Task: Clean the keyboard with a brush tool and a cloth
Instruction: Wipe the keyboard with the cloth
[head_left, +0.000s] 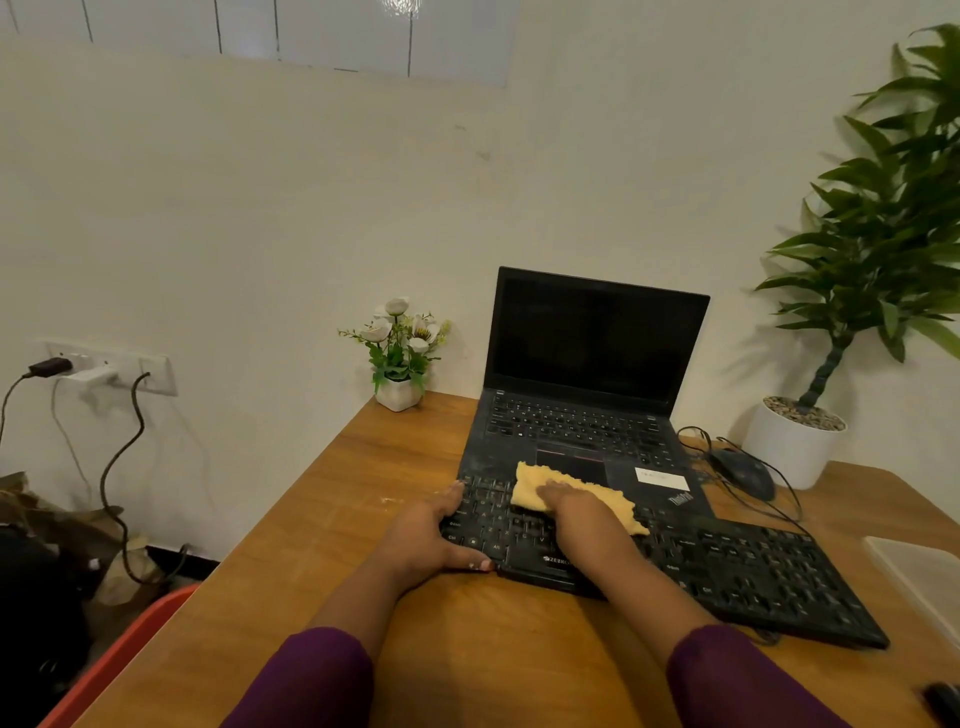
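A wall socket (117, 366) with plugged cables sits far left, and a small flower pot (399, 393) stands at the surface's (467, 654) back corner. The left hand (434, 538) grips the left end of the black keyboard (753, 577), fingers over its far edge and thumb along the near edge. The yellow cloth (532, 480) lies on the keyboard's left half, overlapping the front of the open laptop (597, 338). The right hand (566, 501) presses flat on the cloth, fingers straight. Further right are a mouse (743, 473) and a potted plant (883, 218).
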